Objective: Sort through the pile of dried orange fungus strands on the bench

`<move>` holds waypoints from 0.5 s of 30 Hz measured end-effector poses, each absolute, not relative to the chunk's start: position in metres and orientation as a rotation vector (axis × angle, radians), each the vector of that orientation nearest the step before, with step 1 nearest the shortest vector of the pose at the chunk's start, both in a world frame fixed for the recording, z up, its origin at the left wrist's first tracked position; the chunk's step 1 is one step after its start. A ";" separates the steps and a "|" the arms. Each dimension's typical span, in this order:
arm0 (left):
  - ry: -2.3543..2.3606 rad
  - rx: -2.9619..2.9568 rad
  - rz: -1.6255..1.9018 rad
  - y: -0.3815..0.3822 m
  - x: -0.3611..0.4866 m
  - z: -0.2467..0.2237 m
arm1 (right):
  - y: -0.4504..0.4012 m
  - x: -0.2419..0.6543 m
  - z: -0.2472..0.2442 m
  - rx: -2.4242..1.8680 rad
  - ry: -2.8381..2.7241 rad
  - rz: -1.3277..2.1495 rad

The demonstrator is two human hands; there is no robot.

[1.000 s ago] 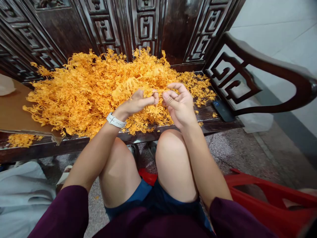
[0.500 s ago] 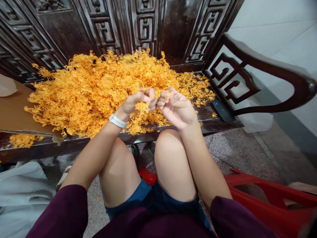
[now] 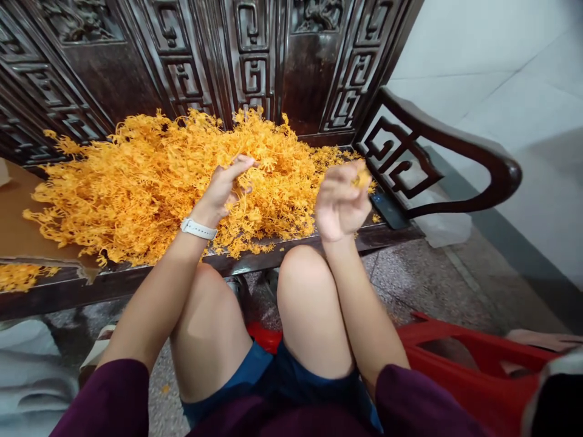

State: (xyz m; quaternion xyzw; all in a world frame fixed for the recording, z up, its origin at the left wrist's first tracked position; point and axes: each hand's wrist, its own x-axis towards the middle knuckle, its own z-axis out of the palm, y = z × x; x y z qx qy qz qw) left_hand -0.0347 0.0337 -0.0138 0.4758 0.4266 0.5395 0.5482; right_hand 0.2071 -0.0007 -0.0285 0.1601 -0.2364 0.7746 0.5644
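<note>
A large heap of orange, spidery, flower-like pieces (image 3: 150, 188) lies tangled on a dark wooden bench. My left hand (image 3: 221, 188), with a white watch band (image 3: 199, 229) at the wrist, is over the front of the heap. Its thumb and fingers are apart and nothing shows between them. To the right, my right hand (image 3: 341, 203) is raised above the bench with its fingers curled, slightly blurred. A small orange flower-like piece (image 3: 362, 179) shows at its fingertips. The two hands are well apart.
The bench has a carved back (image 3: 310, 73) and a curved armrest (image 3: 483, 145). A dark phone (image 3: 389, 209) lies by the armrest. Cardboard (image 3: 27, 224) stands at the left. A red plastic stool (image 3: 460, 364) is at my right, and pale cloth (image 3: 31, 370) lies lower left.
My hands were close together over the heap and have parted. The left has moved left and opened, no longer holding orange pieces. The right has moved right with an orange piece. The view has shifted.
</note>
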 end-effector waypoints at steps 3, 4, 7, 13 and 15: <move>1.043 1.122 1.248 0.030 -0.029 -0.012 | 0.008 0.215 -0.032 0.014 -0.154 1.715; 1.053 1.144 1.236 0.029 -0.027 -0.011 | 0.009 0.215 -0.033 -0.139 -0.189 1.692; 1.082 1.224 1.232 0.024 -0.020 -0.010 | 0.004 0.205 -0.033 -0.517 -0.490 1.645; 1.017 1.433 1.200 0.018 -0.012 -0.013 | -0.012 0.174 -0.015 -0.770 -0.794 1.540; 0.945 1.500 1.126 0.020 -0.012 -0.016 | -0.015 0.169 -0.014 -0.779 -0.863 1.464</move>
